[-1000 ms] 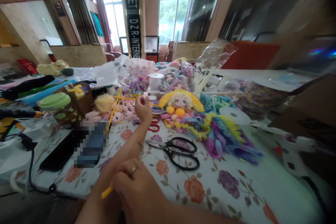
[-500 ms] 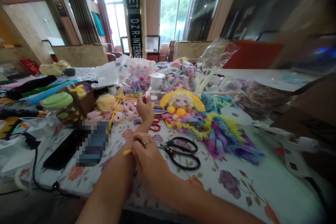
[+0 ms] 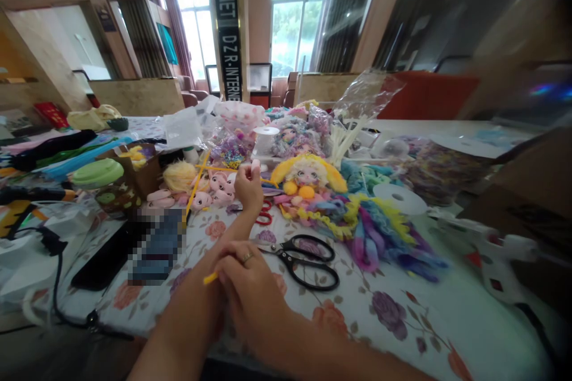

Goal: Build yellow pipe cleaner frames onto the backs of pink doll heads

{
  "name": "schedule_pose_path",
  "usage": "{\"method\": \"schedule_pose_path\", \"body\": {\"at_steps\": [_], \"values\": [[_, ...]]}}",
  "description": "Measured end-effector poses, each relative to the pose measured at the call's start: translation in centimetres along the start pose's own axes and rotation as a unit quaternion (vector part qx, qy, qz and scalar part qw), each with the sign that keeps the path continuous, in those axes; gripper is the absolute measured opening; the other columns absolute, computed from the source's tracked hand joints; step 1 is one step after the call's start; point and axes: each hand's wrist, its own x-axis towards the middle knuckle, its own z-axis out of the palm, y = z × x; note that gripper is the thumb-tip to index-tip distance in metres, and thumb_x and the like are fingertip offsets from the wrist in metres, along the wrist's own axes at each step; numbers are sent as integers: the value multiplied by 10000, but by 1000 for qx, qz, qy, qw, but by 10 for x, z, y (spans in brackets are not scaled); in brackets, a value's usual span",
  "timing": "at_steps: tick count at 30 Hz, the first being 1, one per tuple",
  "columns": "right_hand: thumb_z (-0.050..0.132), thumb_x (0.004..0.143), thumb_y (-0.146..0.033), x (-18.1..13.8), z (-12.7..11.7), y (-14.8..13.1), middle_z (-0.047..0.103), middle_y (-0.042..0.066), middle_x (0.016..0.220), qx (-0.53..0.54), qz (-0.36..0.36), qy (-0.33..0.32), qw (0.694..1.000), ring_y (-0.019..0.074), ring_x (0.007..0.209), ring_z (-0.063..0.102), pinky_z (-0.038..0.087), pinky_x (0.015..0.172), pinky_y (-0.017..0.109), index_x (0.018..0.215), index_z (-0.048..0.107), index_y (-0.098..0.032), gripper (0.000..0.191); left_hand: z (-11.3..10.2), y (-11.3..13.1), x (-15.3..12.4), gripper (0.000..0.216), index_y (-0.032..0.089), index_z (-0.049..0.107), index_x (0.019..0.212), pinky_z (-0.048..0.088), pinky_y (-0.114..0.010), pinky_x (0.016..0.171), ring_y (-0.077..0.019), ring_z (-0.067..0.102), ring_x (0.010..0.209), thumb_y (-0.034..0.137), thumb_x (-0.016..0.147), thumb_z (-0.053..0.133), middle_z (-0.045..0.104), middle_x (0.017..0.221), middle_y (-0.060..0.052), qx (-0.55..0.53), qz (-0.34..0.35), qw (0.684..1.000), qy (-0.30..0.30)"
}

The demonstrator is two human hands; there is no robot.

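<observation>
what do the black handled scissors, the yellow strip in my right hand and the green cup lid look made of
Scissors: probably metal blades, greyish with a shine; smooth black handles, likely plastic. Yellow strip: matt and bright, perhaps fuzzy stem, too small to be sure. Green cup lid: smooth, evenly coloured, likely plastic or silicone.

The flower-patterned table (image 3: 357, 286) supports: scissors (image 3: 288, 257), just right of the right hand (image 3: 250, 277); black phone (image 3: 102, 259), well left of it; lidded cup (image 3: 105, 193), left of the left hand (image 3: 249, 187).
</observation>
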Motion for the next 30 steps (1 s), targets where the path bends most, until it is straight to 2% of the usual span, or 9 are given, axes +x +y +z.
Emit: {"method": "schedule_pose_path", "body": {"at_steps": [3,5,8,12,16,20,23,26,30], "values": [[395,858,-95,-12,-1,-4,595,68,883,68,-30,-42,996,174,867,525,451,797,301,839,581,-181,206,-5,1,3,143,164,599,753,412,-247,688,-136,540,672,306,769,583,595,699,-2,-13,-13,999,-32],[436,866,-142,-16,-10,0,607,59,871,95,-23,-31,995,162,845,547,458,767,276,859,617,-187,187,-14,1,5,138,159,614,738,415,-244,695,-134,548,682,297,739,616,600,693,1,-29,-15,997,-72],[522,861,-255,-9,-38,23,613,42,789,95,55,45,993,162,754,561,456,692,277,779,665,-196,175,-36,1,3,142,155,632,723,422,-231,672,-124,552,674,294,705,653,612,689,7,-62,-14,985,-162],[629,778,-361,9,-76,62,590,5,650,106,159,170,967,147,631,523,419,617,271,684,672,-185,205,-64,6,-13,212,141,604,696,451,-233,617,-114,557,605,338,686,681,595,629,15,-107,-37,956,-270],[651,734,-420,10,-84,79,530,-19,569,179,233,221,930,122,553,471,369,517,242,716,679,-170,252,-76,16,-35,251,137,586,769,479,-242,647,-123,597,678,365,720,677,631,725,-13,-170,-92,907,-375],[656,728,-413,2,-77,80,563,-4,622,205,244,213,924,130,605,502,389,554,241,719,675,-167,247,-79,24,-50,262,136,577,753,464,-221,620,-107,579,648,381,740,670,606,694,-4,-170,-121,897,-390],[641,741,-403,-3,-75,78,592,14,674,211,257,183,925,142,650,515,392,572,242,703,657,-161,245,-82,27,-57,235,141,626,818,456,-218,648,-109,567,695,364,754,663,613,764,-17,-160,-102,896,-402],[625,756,-384,-6,-76,78,533,-8,626,220,262,167,925,120,598,464,361,548,234,666,608,-161,241,-87,31,-63,214,144,637,815,441,-210,621,-105,539,692,351,763,656,602,797,-21,-151,-84,893,-415],[610,769,-343,-9,-74,79,481,-22,613,212,227,171,935,114,597,429,350,566,237,622,546,-168,237,-89,34,-73,213,150,600,777,440,-206,602,-99,532,673,347,748,674,601,809,-18,-161,-99,889,-417]]}}
